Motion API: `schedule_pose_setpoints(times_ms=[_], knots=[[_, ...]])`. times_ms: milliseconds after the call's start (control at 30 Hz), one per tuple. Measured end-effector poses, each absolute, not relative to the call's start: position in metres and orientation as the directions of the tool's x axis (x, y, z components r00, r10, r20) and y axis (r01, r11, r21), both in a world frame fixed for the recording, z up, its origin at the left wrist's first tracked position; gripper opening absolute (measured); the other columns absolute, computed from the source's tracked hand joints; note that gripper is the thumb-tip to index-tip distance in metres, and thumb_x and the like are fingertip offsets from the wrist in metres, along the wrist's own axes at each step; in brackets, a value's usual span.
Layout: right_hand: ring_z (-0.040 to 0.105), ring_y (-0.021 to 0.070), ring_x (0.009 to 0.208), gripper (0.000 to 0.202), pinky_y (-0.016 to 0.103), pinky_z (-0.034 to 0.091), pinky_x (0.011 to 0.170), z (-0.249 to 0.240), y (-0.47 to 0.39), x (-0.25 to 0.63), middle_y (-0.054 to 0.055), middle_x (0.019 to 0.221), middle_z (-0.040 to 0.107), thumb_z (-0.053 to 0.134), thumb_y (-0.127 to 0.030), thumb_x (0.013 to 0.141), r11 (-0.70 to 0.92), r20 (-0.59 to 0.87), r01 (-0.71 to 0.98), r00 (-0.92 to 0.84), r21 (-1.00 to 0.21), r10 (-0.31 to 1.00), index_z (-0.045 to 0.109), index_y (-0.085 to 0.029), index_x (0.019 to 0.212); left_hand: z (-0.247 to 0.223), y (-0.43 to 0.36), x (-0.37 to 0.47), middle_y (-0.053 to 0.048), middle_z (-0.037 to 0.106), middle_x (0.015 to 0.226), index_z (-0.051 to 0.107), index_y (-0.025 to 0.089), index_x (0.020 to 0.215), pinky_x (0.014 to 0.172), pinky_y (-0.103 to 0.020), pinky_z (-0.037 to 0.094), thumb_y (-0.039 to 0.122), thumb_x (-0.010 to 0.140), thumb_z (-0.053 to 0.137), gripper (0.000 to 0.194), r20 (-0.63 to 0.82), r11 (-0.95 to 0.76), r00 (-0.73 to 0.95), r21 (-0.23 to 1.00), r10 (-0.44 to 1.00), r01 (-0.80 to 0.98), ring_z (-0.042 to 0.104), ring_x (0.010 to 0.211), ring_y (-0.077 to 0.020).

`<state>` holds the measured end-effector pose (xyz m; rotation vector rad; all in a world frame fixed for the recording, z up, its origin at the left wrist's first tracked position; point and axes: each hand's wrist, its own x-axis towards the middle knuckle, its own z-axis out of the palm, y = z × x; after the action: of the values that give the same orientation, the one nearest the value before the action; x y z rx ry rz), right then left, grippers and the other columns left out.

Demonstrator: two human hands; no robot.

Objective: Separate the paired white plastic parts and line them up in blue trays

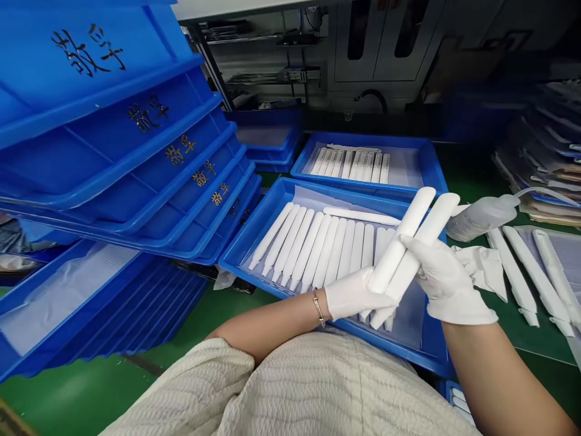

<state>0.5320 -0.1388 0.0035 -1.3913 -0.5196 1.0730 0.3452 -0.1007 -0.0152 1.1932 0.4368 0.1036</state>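
Two long white plastic pieces (pixel 408 242) are held side by side, tilted, above the right part of a blue tray (pixel 245 242). My left hand (pixel 356 295), in a white glove, is closed round their lower ends. Gloved too, my right hand (pixel 438 272) grips them from the right, around the middle. Inside the tray, on a pale liner, several similar white pieces (pixel 318 248) lie in a row, with another one (pixel 361 215) lying crosswise above them. The fingertips of my left hand are partly hidden behind the pieces.
Behind stands a second blue tray (pixel 436 172) with several white pieces. Stacked blue trays (pixel 113 151) rise at the left. To the right are a clear bottle (pixel 481 218), a crumpled white cloth (pixel 483 266) and more white pieces (pixel 515 278) on the green table.
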Motion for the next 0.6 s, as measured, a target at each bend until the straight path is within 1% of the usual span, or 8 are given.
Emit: schedule_pose_setpoints(times_ms=[67, 133, 200, 267, 333, 467, 533, 600], knots=[[0.067, 0.0201, 0.068, 0.04, 0.029, 0.061, 0.057, 0.004, -0.139, 0.53, 0.003, 0.082, 0.072, 0.09, -0.045, 0.071, -0.181, -0.296, -0.283, 0.447, -0.942, 0.844, 0.075, -0.022, 0.099, -0.022, -0.099, 0.345, 0.002, 0.06, 0.06, 0.064, 0.013, 0.095, 0.04, -0.017, 0.036, 0.031, 0.084, 0.07, 0.022, -0.269, 0.341, 0.905, 0.928, 0.33, 0.151, 0.048, 0.046, -0.0074], [0.052, 0.0125, 0.05, 0.038, 0.023, 0.048, 0.041, 0.008, -0.141, 0.529, -0.002, 0.061, 0.059, 0.09, -0.049, 0.071, -0.197, -0.309, -0.283, 0.439, -0.939, 0.844, 0.074, -0.021, 0.09, -0.027, -0.098, 0.343, 0.0, 0.064, 0.068, 0.065, 0.012, 0.099, 0.041, -0.016, 0.037, 0.031, 0.085, 0.068, 0.024, -0.268, 0.357, 0.9, 0.924, 0.343, 0.139, 0.052, 0.049, -0.0071], [0.042, 0.009, 0.044, 0.041, 0.02, 0.038, 0.035, 0.014, -0.143, 0.528, -0.004, 0.054, 0.05, 0.091, -0.051, 0.068, -0.199, -0.318, -0.303, 0.417, -0.932, 0.851, 0.073, -0.02, 0.088, -0.029, -0.098, 0.342, -0.002, 0.068, 0.076, 0.064, 0.012, 0.101, 0.042, -0.016, 0.038, 0.026, 0.085, 0.065, 0.021, -0.296, 0.391, 0.874, 0.91, 0.386, 0.135, 0.055, 0.052, -0.0071], [0.045, 0.0093, 0.048, 0.048, 0.02, 0.039, 0.037, 0.017, -0.145, 0.528, -0.001, 0.063, 0.058, 0.093, -0.052, 0.065, -0.195, -0.316, -0.327, 0.374, -0.925, 0.872, 0.074, -0.02, 0.095, -0.028, -0.098, 0.341, -0.001, 0.067, 0.078, 0.061, 0.013, 0.102, 0.043, -0.016, 0.041, 0.018, 0.082, 0.062, 0.02, -0.36, 0.443, 0.815, 0.885, 0.454, 0.144, 0.056, 0.052, -0.0069], [0.049, 0.0098, 0.052, 0.054, 0.021, 0.042, 0.04, 0.019, -0.147, 0.529, 0.003, 0.077, 0.066, 0.093, -0.053, 0.064, -0.181, -0.304, -0.338, 0.358, -0.924, 0.883, 0.076, -0.021, 0.104, -0.028, -0.096, 0.342, 0.001, 0.064, 0.073, 0.057, 0.015, 0.098, 0.044, -0.017, 0.042, 0.014, 0.08, 0.062, 0.018, -0.436, 0.496, 0.739, 0.854, 0.513, 0.159, 0.055, 0.05, -0.0071], [0.048, 0.0079, 0.053, 0.05, 0.02, 0.043, 0.042, 0.016, -0.148, 0.532, 0.003, 0.081, 0.065, 0.092, -0.052, 0.068, -0.156, -0.293, -0.347, 0.39, -0.925, 0.873, 0.078, -0.022, 0.106, -0.031, -0.093, 0.342, 0.008, 0.051, 0.061, 0.05, 0.018, 0.088, 0.042, -0.017, 0.039, 0.02, 0.076, 0.075, 0.028, -0.52, 0.556, 0.589, 0.819, 0.618, 0.14, 0.048, 0.045, -0.0056], [0.046, 0.0075, 0.053, 0.051, 0.02, 0.043, 0.043, 0.014, -0.148, 0.532, 0.002, 0.08, 0.064, 0.092, -0.052, 0.068, -0.162, -0.307, -0.362, 0.39, -0.918, 0.868, 0.079, -0.022, 0.107, -0.036, -0.092, 0.342, 0.007, 0.052, 0.063, 0.053, 0.017, 0.089, 0.045, -0.017, 0.042, 0.018, 0.072, 0.078, 0.03, -0.504, 0.569, 0.597, 0.817, 0.624, 0.095, 0.049, 0.047, -0.0056], [0.047, 0.0077, 0.054, 0.053, 0.02, 0.043, 0.044, 0.013, -0.147, 0.531, 0.002, 0.079, 0.063, 0.092, -0.051, 0.067, -0.172, -0.326, -0.388, 0.376, -0.905, 0.868, 0.078, -0.022, 0.109, -0.041, -0.093, 0.341, 0.002, 0.061, 0.072, 0.059, 0.015, 0.095, 0.053, -0.019, 0.049, 0.016, 0.07, 0.076, 0.031, -0.445, 0.591, 0.684, 0.806, 0.578, 0.025, 0.06, 0.058, -0.0089]])
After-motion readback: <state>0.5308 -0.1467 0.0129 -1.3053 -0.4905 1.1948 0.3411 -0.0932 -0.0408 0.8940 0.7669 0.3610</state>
